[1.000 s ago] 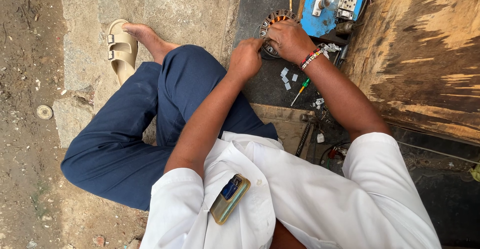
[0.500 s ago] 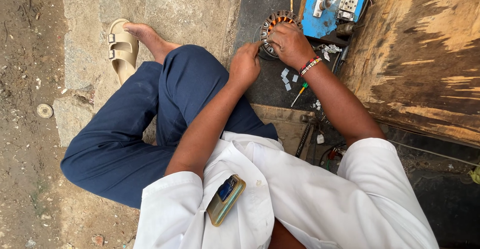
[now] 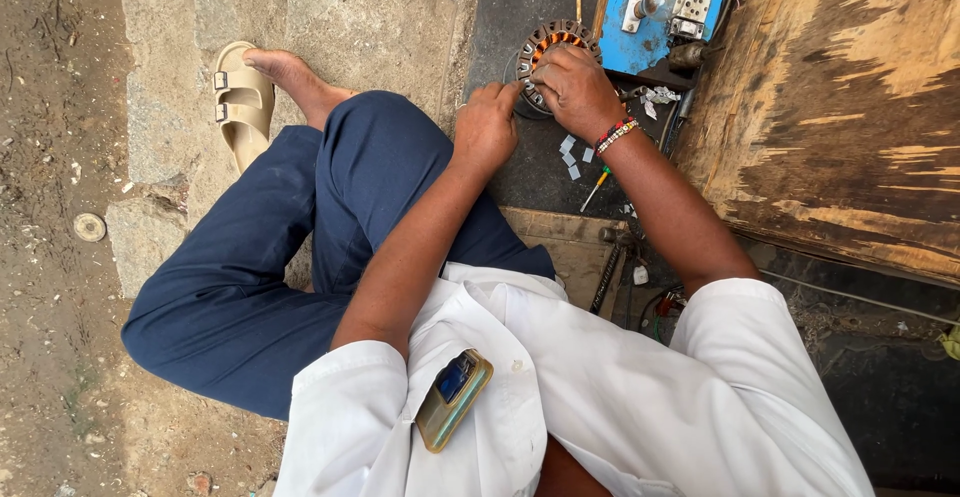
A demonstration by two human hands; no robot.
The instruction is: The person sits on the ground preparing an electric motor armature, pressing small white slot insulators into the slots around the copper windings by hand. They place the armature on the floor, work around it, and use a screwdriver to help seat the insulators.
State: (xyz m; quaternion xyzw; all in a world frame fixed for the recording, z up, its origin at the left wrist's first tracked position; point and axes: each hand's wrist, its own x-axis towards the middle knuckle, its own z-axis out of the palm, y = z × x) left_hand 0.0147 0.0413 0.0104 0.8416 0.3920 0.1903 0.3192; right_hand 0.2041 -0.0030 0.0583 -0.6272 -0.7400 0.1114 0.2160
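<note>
Head view looking down: both hands on a round motor stator (image 3: 556, 47) with copper windings, lying on the dark surface (image 3: 515, 7) beside a blue box (image 3: 640, 17); right hand (image 3: 575, 87) clasped over the stator's top; left hand (image 3: 487, 122) with curled fingers touching its near edge; small screwdriver (image 3: 595, 189) and white paper bits (image 3: 570, 157) just below; phone (image 3: 453, 399) in shirt pocket.

one stator (image 3: 552, 45), one screwdriver (image 3: 596, 189), one sandal (image 3: 240, 102), two hands (image 3: 530, 107)
</note>
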